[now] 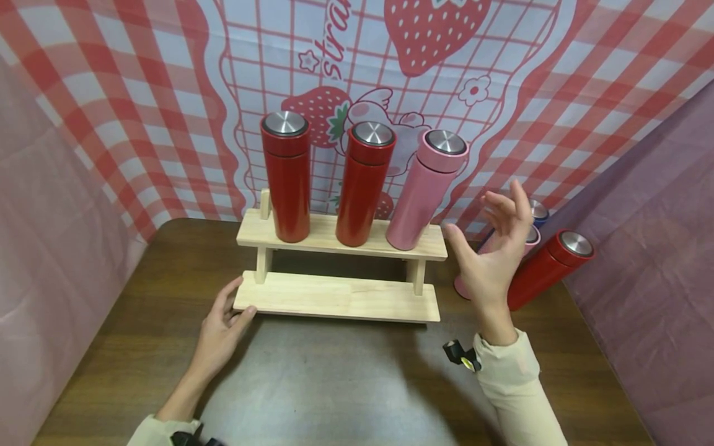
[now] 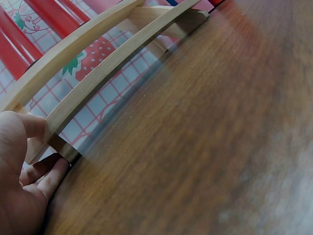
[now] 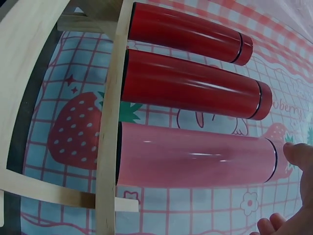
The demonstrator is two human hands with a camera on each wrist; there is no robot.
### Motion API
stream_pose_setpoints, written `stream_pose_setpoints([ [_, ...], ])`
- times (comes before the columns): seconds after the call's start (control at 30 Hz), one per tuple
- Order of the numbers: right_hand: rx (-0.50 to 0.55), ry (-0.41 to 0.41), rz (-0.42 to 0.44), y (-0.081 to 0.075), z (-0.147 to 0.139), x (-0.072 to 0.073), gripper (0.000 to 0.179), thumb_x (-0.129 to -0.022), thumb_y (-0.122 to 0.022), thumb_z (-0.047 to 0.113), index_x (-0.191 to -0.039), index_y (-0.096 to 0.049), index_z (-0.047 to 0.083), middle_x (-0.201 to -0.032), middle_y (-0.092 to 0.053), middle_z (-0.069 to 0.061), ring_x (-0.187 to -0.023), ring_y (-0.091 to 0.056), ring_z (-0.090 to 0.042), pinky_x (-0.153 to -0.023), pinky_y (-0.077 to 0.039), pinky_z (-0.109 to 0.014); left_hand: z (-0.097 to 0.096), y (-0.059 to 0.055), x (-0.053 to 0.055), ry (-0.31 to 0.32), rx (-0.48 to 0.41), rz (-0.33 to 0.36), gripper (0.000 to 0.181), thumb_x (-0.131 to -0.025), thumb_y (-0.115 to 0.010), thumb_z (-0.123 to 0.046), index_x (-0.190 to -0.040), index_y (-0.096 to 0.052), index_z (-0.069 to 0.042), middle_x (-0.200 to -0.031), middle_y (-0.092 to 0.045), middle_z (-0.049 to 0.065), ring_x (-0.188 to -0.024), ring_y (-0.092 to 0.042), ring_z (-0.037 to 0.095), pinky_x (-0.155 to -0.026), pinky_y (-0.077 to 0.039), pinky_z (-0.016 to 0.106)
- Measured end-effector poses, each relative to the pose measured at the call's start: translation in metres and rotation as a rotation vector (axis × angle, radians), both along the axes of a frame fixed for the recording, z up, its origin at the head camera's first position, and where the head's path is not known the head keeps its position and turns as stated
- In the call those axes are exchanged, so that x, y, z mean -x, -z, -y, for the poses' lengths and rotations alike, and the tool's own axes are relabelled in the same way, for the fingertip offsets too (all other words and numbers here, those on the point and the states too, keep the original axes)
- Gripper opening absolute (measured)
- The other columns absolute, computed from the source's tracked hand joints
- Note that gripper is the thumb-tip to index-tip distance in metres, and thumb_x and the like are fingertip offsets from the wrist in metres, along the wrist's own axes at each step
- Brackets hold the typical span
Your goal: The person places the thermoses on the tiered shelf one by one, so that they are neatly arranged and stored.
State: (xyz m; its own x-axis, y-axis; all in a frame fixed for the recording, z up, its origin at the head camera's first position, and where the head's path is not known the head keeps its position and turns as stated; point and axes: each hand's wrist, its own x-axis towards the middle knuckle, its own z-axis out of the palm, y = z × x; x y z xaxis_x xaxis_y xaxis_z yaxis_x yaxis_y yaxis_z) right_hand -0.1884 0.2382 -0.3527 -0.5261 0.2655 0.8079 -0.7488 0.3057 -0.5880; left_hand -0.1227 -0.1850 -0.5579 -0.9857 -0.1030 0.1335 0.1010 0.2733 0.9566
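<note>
A two-tier wooden shelf (image 1: 340,296) stands on the table. On its upper tier, two red thermos flasks (image 1: 287,192) and one pink thermos flask (image 1: 421,195) stand in a row, steel lids up. My left hand (image 1: 219,334) grips the left end of the lower tier, thumb at the front edge; the left wrist view has fingers (image 2: 54,178) against the board's end. To the right of the pink flask, my right hand (image 1: 496,248) is raised with fingers spread and nothing in it. In the right wrist view its thumb (image 3: 298,155) appears beside the pink flask's cap.
Behind and below my right hand, another red flask (image 1: 549,269), a pink flask (image 1: 462,288) and a blue-rimmed flask (image 1: 538,210) stand on the table, partly hidden. A strawberry-print cloth (image 1: 290,37) hangs behind the shelf; a pinkish curtain (image 1: 658,248) borders the right side.
</note>
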Motion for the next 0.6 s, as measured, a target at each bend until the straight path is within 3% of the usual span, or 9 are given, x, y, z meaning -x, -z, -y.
stream_pose_setpoints([
  [0.13, 0.022, 0.013, 0.002, 0.003, -0.004, -0.007, 0.097, -0.083, -0.099, 0.017, -0.161, -0.044, -0.003, -0.137, -0.064, -0.011, -0.135, -0.060, -0.031, -0.116, -0.048, -0.039, -0.006, -0.019, -0.007, 0.006, -0.021, 0.017, 0.072, -0.109, -0.074, -0.022, -0.172, -0.039, -0.013, -0.162, -0.048, 0.037, -0.144, -0.057, 0.048, -0.097, -0.047, 0.005],
  [0.23, 0.037, 0.020, 0.004, 0.005, -0.006, -0.012, 0.096, -0.083, -0.099, 0.016, -0.161, -0.045, -0.002, -0.137, -0.064, -0.012, -0.135, -0.060, -0.032, -0.116, -0.049, -0.040, -0.006, -0.019, -0.007, -0.005, -0.001, 0.010, 0.071, -0.109, -0.074, -0.021, -0.171, -0.040, -0.013, -0.160, -0.049, 0.039, -0.142, -0.060, 0.045, -0.098, -0.050, 0.008],
  [0.3, 0.046, 0.027, 0.003, 0.006, -0.008, -0.016, 0.096, -0.083, -0.099, 0.015, -0.160, -0.046, -0.002, -0.136, -0.064, -0.012, -0.134, -0.060, -0.032, -0.116, -0.049, -0.040, -0.006, -0.018, -0.007, -0.003, -0.002, 0.001, 0.072, -0.109, -0.075, -0.021, -0.172, -0.040, -0.014, -0.160, -0.049, 0.038, -0.142, -0.060, 0.044, -0.101, -0.054, 0.016],
  [0.47, 0.090, 0.037, 0.000, 0.008, -0.011, -0.024, 0.091, -0.080, -0.095, 0.001, -0.157, -0.048, -0.002, -0.134, -0.065, -0.015, -0.131, -0.061, -0.035, -0.113, -0.049, -0.039, -0.002, -0.003, -0.002, -0.011, -0.020, -0.008, 0.072, -0.107, -0.078, -0.024, -0.171, -0.044, -0.018, -0.160, -0.051, 0.037, -0.143, -0.060, 0.042, -0.104, -0.056, 0.022],
  [0.6, 0.142, 0.027, -0.017, 0.006, -0.016, -0.030, 0.090, -0.077, -0.091, -0.008, -0.155, -0.048, -0.003, -0.131, -0.065, -0.018, -0.129, -0.060, -0.039, -0.112, -0.048, -0.039, 0.003, 0.011, 0.003, -0.006, -0.009, -0.011, 0.073, -0.108, -0.077, -0.027, -0.172, -0.043, -0.022, -0.161, -0.051, 0.036, -0.143, -0.061, 0.036, -0.102, -0.054, 0.015],
])
